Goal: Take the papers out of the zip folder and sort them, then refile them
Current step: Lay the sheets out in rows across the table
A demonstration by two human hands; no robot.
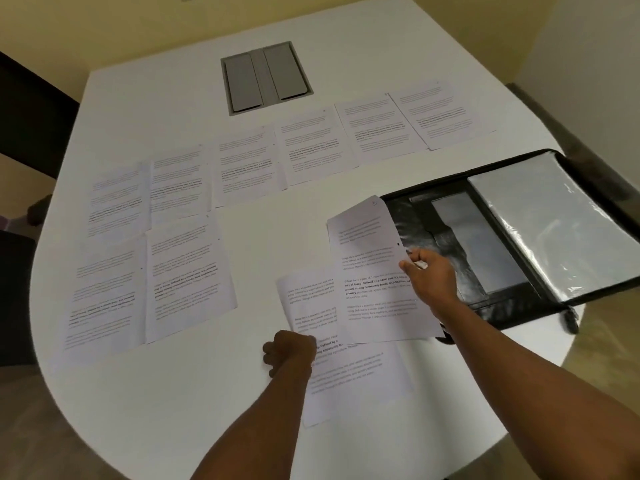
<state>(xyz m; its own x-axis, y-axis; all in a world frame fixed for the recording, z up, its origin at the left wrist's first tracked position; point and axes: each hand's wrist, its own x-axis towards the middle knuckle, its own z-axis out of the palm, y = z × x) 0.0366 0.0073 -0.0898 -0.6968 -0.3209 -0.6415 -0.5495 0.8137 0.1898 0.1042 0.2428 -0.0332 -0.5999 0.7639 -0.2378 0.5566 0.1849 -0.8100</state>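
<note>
A white round-edged table point(277, 427) fills most of the view, and every other thing is placed on it. The black zip folder point(433, 216) is laid open flat at the table's right edge, its long axis running from the near left to the far right; clear plastic sleeves point(554, 230) are seen on its right half, and a grey panel point(481, 251) is set in its left half. A grey hatch with two flaps point(265, 77) is sunk into the table beyond and to the left of the folder.

Printed sheets are spread left of the folder. A far row of five sheets point(311, 147) is laid side by side, overlapping in places, the row climbing toward the far right; each sheet's long axis points away from the person. Nearer, left of the folder, a further pair of sheets point(152, 282) is laid side by side in the same way.

Just beside the folder's near left corner, a sheet point(370, 271) is held by its right edge, its top edge lifted and overlapping the folder's left half, its long axis pointing away from the person. It is pinched between thumb and fingers of the right hand point(429, 271). Under it, a second sheet point(353, 375) is lying flat, tilted slightly leftward at the top. The left hand point(289, 351) is curled at that sheet's left edge; whether the paper is gripped cannot be told.
</note>
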